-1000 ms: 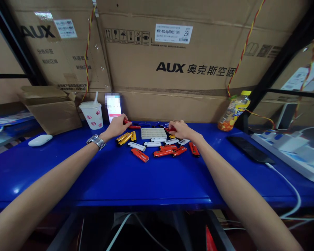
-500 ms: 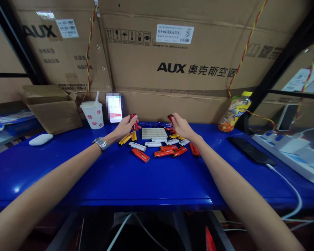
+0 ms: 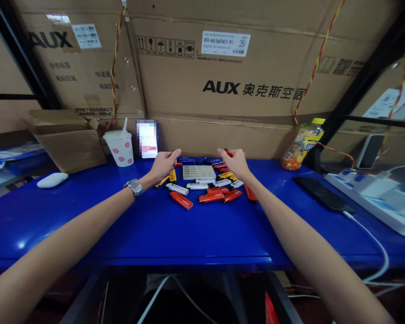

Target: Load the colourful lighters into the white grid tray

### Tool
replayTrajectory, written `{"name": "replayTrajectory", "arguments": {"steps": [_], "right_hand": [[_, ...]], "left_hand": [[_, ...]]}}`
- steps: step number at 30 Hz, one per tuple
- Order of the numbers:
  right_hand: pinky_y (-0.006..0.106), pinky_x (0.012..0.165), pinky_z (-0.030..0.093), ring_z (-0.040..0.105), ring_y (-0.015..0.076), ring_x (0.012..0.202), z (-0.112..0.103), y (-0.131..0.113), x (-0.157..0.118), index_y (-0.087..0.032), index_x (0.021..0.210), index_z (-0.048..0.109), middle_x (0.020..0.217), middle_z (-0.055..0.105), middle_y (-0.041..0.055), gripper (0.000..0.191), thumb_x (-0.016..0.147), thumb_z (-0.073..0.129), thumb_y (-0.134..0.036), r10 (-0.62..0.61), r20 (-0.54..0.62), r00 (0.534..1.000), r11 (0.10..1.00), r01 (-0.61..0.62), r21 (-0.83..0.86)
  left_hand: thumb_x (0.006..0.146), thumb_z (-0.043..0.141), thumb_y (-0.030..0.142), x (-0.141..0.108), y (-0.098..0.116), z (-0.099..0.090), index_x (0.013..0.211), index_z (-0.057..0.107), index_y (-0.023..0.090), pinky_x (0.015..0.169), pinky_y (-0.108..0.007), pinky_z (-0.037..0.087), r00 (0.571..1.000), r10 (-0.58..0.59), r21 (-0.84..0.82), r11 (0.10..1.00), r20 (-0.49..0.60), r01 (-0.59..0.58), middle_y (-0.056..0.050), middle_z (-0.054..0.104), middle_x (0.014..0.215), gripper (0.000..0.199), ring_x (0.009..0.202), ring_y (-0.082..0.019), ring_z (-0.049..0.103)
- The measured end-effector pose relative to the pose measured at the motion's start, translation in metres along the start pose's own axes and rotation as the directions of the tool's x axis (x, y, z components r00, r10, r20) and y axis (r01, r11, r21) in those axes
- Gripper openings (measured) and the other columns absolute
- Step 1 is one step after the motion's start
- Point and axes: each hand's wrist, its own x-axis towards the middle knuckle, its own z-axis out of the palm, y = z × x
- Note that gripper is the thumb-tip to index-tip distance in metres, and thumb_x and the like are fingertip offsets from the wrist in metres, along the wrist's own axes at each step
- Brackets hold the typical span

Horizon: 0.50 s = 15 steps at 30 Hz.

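Observation:
My left hand [image 3: 165,165] is closed above the left side of the lighters; what it holds is mostly hidden behind its fingers. My right hand [image 3: 234,163] is wrapped round a dark red lighter [image 3: 228,153], whose end shows above the fist. Between the hands lies a pale divided tray [image 3: 199,172]. Around it on the table are several lighters: orange ones [image 3: 181,200] at the front, white ones [image 3: 177,188] in the middle, yellow ones [image 3: 173,175] at left and right, and blue ones [image 3: 214,160] behind.
A patterned cup [image 3: 119,149] and an upright phone [image 3: 147,139] stand at the back left of the blue table [image 3: 189,234]. A white case [image 3: 53,180] lies further left. On the right are a drink bottle [image 3: 302,146], a black phone [image 3: 320,193] and a power strip [image 3: 371,198].
Both hands have turned, and the red lighter in my left hand is now hidden behind the fingers. My right hand has shifted slightly right.

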Motion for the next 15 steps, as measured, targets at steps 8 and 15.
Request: {"name": "replayTrajectory", "arguments": {"steps": [8, 15], "right_hand": [[0.027, 0.049, 0.024, 0.026, 0.0079, 0.048, -0.0002, -0.0102, -0.0044, -0.022, 0.049, 0.03, 0.048, 0.025, -0.0052, 0.033, 0.07, 0.053, -0.03, -0.078, -0.009, 0.997, 0.995, 0.077, -0.057], [0.027, 0.049, 0.024, 0.026, 0.0078, 0.048, 0.0004, -0.01, -0.005, -0.021, 0.049, 0.031, 0.047, 0.026, -0.0051, 0.031, 0.07, 0.053, -0.03, -0.067, -0.005, 0.998, 0.995, 0.066, -0.072]], "left_hand": [[0.072, 0.057, 0.029, 0.002, -0.0068, 0.001, 0.053, 0.037, 0.021, 0.043, -0.026, 0.022, 0.984, 0.179, 0.272, 0.948, -0.023, -0.166, 0.004, 0.037, 0.046, 0.029, 0.04, -0.008, 0.035], [0.073, 0.055, 0.034, 0.0026, -0.0094, 0.0028, 0.053, 0.038, 0.02, 0.044, -0.027, 0.022, 0.977, 0.215, 0.331, 0.922, -0.002, -0.202, 0.003, 0.04, 0.048, 0.029, 0.043, -0.009, 0.037]]}}
